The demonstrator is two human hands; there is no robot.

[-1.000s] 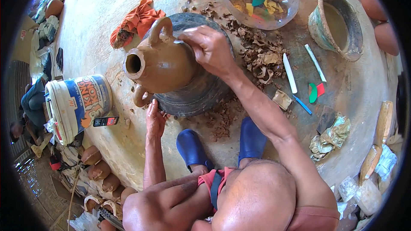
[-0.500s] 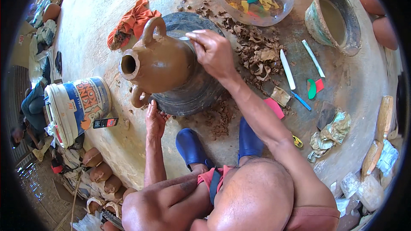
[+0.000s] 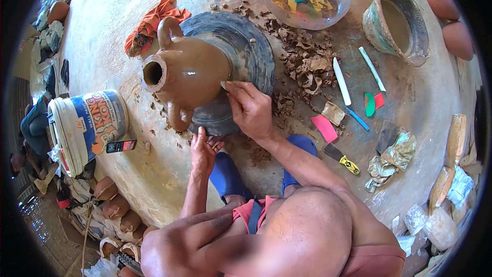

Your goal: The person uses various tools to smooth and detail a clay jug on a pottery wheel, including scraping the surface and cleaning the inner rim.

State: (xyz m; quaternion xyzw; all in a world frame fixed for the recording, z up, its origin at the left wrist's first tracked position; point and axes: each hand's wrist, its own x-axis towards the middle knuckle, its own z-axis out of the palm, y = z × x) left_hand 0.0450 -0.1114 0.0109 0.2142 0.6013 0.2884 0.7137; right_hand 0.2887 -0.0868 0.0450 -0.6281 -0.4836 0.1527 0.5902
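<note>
A wet brown two-handled clay jar (image 3: 205, 74) stands on a dark round turning wheel (image 3: 259, 54), its mouth toward the left of the view. One handle (image 3: 166, 32) is on the far side, the other (image 3: 179, 117) on the near side. My right hand (image 3: 251, 109) is closed in a pinch on a small pale flat scraper (image 3: 224, 85), its edge at the jar's near-right side. My left hand (image 3: 204, 153) is at the wheel's near edge below the near handle, palm up, fingers apart and holding nothing; the fingertips seem to touch the rim.
Clay shavings (image 3: 310, 69) lie right of the wheel. Beyond are a clear basin (image 3: 344, 7) of coloured scrapers and a bowl (image 3: 373, 25) of murky water. A putty knife (image 3: 342, 159) and a white tool (image 3: 342, 82) lie right. An orange cloth (image 3: 148, 25) and paint bucket (image 3: 84, 131) are left.
My right hand with the scraper has come nearer, from the jar's far-right side to its near-right side. My left hand has shifted right along the wheel's edge. The jar has turned slightly.
</note>
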